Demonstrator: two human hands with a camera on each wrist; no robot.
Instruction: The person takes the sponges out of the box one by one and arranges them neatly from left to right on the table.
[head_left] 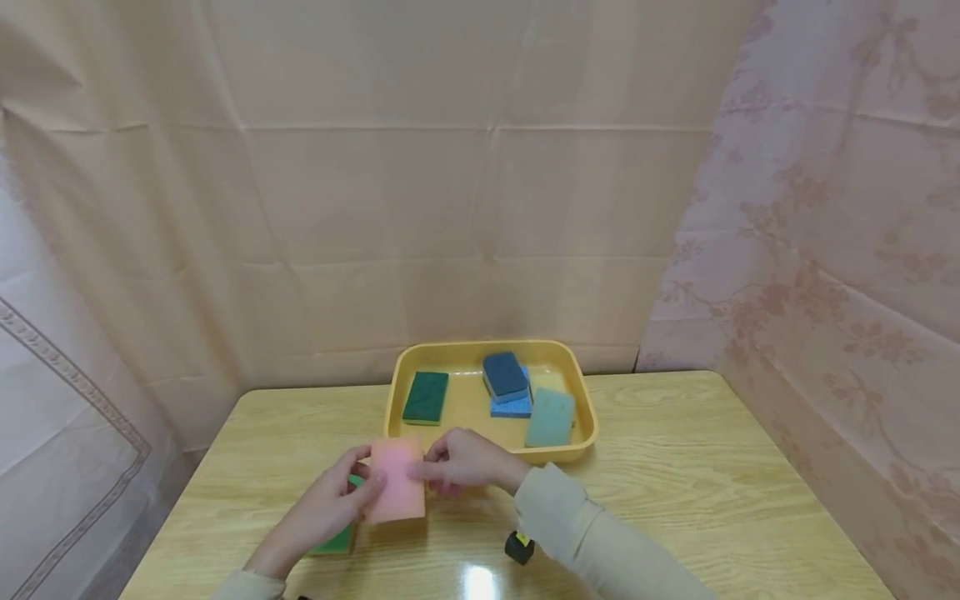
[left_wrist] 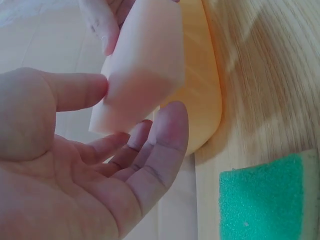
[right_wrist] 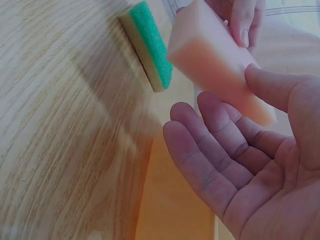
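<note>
A pink sponge (head_left: 397, 487) is held up above the table, in front of the yellow tray (head_left: 588, 433). My left hand (head_left: 327, 504) pinches its left side, the thumb on the near face. My right hand (head_left: 468, 460) pinches the opposite side, its thumb also on the near face. Both wrist views show the pink sponge (left_wrist: 145, 65) between thumb and fingers of each hand. Beneath my left hand, a green-faced sponge (head_left: 335, 543) lies on the table, partly hidden; the left wrist view shows its rough green side (left_wrist: 262, 200).
Inside the tray lie a dark green sponge (head_left: 426, 397), a dark blue sponge (head_left: 505, 377) on top of a lighter blue sponge (head_left: 512, 408), and a pale green sponge (head_left: 551, 418). A small black-and-yellow object (head_left: 519, 547) sits on the wooden table (head_left: 675, 467) near my right sleeve.
</note>
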